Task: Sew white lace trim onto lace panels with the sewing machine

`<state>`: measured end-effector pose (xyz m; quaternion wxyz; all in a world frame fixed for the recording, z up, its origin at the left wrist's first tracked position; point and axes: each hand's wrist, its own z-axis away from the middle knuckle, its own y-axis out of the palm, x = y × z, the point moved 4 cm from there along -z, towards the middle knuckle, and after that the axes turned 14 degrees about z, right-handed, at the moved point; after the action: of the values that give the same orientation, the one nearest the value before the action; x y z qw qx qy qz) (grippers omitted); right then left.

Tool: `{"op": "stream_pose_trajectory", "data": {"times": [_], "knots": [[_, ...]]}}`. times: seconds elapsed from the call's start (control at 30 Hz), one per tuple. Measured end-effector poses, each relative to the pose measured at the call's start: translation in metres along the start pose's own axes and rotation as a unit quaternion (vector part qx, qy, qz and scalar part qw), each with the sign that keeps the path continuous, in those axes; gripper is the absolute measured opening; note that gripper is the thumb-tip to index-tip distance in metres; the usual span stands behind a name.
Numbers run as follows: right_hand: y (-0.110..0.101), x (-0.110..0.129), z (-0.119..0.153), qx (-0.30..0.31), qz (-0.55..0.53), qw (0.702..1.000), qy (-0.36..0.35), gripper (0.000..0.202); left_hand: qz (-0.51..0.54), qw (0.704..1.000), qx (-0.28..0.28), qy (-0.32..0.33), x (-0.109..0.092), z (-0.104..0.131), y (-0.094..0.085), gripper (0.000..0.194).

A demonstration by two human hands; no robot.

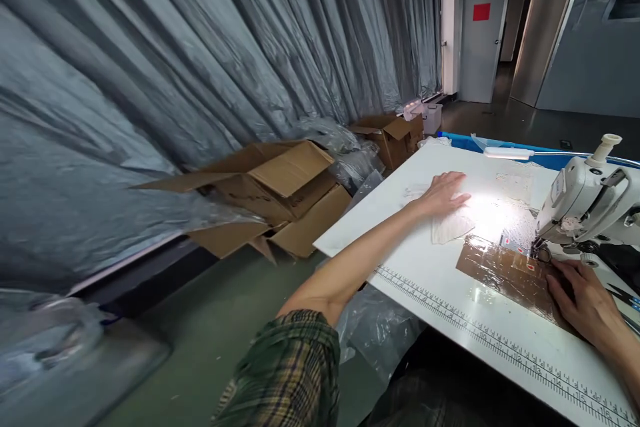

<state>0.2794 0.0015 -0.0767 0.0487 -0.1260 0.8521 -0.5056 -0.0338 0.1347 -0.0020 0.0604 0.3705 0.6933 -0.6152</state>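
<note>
My left hand reaches across the white table, thumb and fingers apart, over a pale piece of fabric. Whether it pinches any cloth I cannot see. Flat on a brown sheet with a glossy clear covering rests my right hand, its fingers stretched toward the needle area. The sewing machine stands just beyond that hand. White lace fabric lies beside the machine's foot, partly on the sheet. Small red marks show along the sheet's far edge.
A printed ruler runs along the near edge of the table. Dark scissors lie right of the machine. Open cardboard boxes and plastic wrapping stand left on the floor. A grey curtain hangs behind them.
</note>
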Motion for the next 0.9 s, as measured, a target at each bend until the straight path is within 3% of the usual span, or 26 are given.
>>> {"op": "stream_pose_trajectory", "data": {"times": [0.1,0.23,0.47,0.67,0.9], "knots": [[0.002,-0.004,-0.001,-0.005,-0.016,1.0,0.014,0.045,-0.005,0.994,-0.066,-0.085,0.033,0.028,-0.023,0.048],[-0.001,-0.008,-0.005,0.007,-0.037,0.999,0.026,0.041,0.016,0.983,-0.119,-0.137,0.057,0.048,-0.027,0.037],[-0.012,-0.003,-0.011,0.002,-0.063,0.998,0.009,0.038,0.063,0.977,-0.159,-0.125,0.06,0.052,-0.032,0.023],[-0.008,-0.008,-0.008,0.023,-0.034,0.999,-0.035,0.037,0.051,0.981,-0.152,-0.111,0.064,0.054,-0.036,0.008],[-0.009,-0.003,-0.002,-0.007,-0.032,0.999,-0.029,0.041,0.009,0.983,-0.175,-0.048,0.049,0.057,-0.042,0.017]]}}
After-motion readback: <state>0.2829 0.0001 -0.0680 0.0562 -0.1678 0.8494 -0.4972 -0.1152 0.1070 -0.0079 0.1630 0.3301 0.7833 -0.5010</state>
